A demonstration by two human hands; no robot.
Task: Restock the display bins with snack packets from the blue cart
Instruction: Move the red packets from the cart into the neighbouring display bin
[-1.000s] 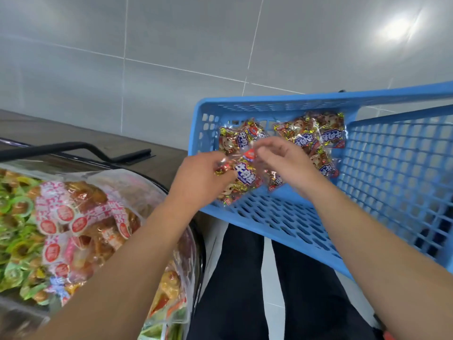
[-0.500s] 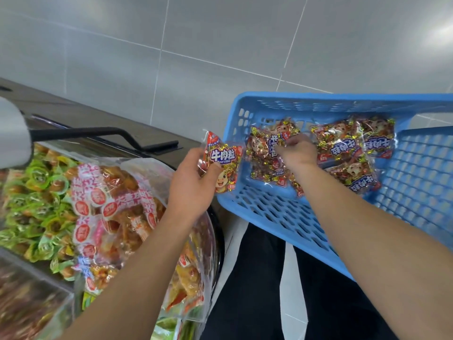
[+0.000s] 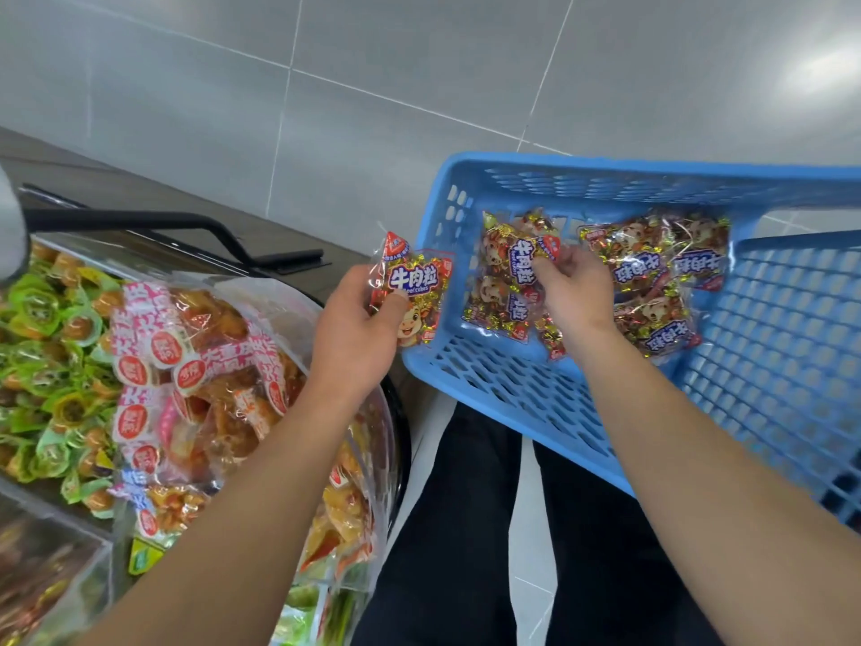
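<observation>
So the left hand point(image 3: 358, 328) has one snack packet point(image 3: 412, 291) pinched between thumb and fingers, held up just off the left corner of the blue cart point(image 3: 768, 347) — the packet's printed front faces the camera and it hangs in the gap between the cart and the display bins point(image 3: 70, 347). The right hand point(image 3: 575, 291) is down inside the cart, fingers curled onto the top edge of another packet point(image 3: 510, 263) that sits on the left pile there. More packets point(image 3: 661, 282) of the same kind lie to the right of that hand, spread over the cart's slotted bottom and leaning on its far wall.

The bins are on the left side: one full of small green-wrapped sweets, and next to it clear bags of orange snacks point(image 3: 205, 366) with pink and red labels, right under the left forearm. A black bar point(image 3: 186, 223) runs across above them, in front of a dark bench point(image 3: 140, 188) top.

Behind everything is the floor point(image 3: 419, 62) — big grey glossy tiles with pale grout lines and a bright glare at the upper right. The person's dark trousers point(image 3: 466, 529) show between the arms.
</observation>
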